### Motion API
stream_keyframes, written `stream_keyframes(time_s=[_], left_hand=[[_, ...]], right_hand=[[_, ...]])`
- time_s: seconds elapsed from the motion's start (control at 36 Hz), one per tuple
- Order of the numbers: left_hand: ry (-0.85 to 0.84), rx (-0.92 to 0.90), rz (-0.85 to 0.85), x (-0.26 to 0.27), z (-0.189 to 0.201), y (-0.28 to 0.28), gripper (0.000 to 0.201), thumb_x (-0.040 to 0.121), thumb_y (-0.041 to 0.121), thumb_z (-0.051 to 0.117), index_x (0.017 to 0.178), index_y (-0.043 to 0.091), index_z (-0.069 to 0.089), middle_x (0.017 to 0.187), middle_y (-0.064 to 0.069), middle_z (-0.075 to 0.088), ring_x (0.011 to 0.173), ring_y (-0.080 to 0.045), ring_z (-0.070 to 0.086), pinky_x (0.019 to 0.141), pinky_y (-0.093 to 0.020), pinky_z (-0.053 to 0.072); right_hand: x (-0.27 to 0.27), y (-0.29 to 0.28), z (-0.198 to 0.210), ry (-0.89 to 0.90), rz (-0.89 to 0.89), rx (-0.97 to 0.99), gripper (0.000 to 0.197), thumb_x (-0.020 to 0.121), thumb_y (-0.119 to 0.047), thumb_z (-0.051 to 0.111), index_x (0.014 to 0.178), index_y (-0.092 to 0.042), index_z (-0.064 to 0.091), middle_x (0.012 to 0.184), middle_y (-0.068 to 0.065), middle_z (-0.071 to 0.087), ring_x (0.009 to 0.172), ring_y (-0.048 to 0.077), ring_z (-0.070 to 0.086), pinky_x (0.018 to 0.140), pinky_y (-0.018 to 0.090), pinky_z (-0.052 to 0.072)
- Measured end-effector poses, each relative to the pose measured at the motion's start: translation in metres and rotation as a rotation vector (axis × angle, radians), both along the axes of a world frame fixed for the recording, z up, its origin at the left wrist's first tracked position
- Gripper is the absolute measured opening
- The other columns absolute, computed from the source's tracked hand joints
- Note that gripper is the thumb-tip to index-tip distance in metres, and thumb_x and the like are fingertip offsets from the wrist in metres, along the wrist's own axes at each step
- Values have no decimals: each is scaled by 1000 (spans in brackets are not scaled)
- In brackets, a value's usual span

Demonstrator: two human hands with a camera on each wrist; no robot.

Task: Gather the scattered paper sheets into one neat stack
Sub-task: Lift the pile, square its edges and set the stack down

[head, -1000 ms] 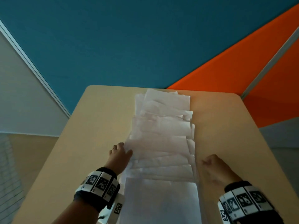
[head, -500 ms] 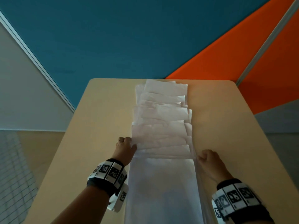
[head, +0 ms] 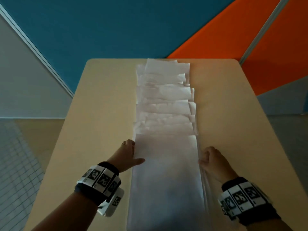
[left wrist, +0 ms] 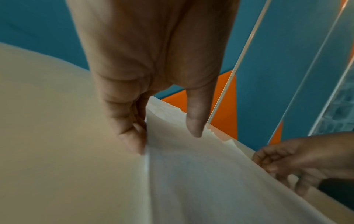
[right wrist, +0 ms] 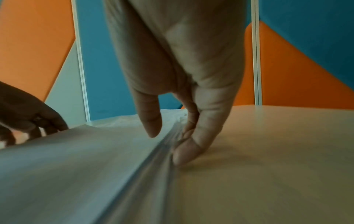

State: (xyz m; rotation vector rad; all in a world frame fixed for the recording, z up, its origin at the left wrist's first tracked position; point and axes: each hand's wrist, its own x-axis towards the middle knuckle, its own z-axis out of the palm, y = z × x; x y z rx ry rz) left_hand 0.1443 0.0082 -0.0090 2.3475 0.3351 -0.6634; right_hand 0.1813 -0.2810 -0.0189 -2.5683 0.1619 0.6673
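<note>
White paper sheets (head: 165, 114) lie overlapped in one long column down the middle of the beige table (head: 103, 114), with a large top sheet (head: 166, 172) nearest me. My left hand (head: 129, 154) holds the column's left edge: curled fingers (left wrist: 132, 136) sit against the side and the thumb (left wrist: 194, 121) lies on top of the sheets (left wrist: 201, 181). My right hand (head: 209, 158) holds the right edge, where its curled fingers (right wrist: 189, 150) touch the layered side of the sheets (right wrist: 76, 166) and the thumb (right wrist: 151, 121) reaches over them.
The far sheets reach the table's far edge (head: 163, 59). Bare tabletop runs along both sides of the column (head: 233, 122). Beyond the table are blue and orange wall panels (head: 216, 47). A tiled floor (head: 16, 164) shows at the left.
Both hands have slid toward me along the column's sides, from beside the fanned sheets to beside the large near sheet. The view has tilted, so more of the table's far end shows.
</note>
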Motion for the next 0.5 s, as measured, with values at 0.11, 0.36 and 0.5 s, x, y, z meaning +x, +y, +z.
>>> stream_keyframes(time_s=[0.11, 0.36, 0.5], left_hand=[[-52, -7, 39, -3, 3, -11, 74, 76, 27, 70, 133, -1, 31, 130, -20, 45, 116, -33, 49, 101, -39, 44], [-167, 139, -381, -58, -6, -14, 115, 65, 63, 59, 146, 7, -2, 156, -16, 1, 145, -30, 7, 120, -42, 18], [-131, 319, -665, -86, -25, -24, 120, 54, 78, 29, 138, 17, -31, 145, -5, -32, 136, -25, -26, 119, -47, 3]], right_hand=[[-6, 10, -1, -18, -25, 74, 45, 83, -19, 64, 120, -2, 47, 122, 18, 53, 102, 29, 56, 85, 31, 43], [-43, -12, 2, -100, 93, 23, 53, 79, -21, 69, 123, -2, 46, 120, 19, 48, 110, 34, 51, 91, 35, 42], [-64, -11, 0, -94, 197, 135, 92, 77, -37, 69, 147, -12, 14, 153, 13, 22, 141, 29, 20, 117, 44, 22]])
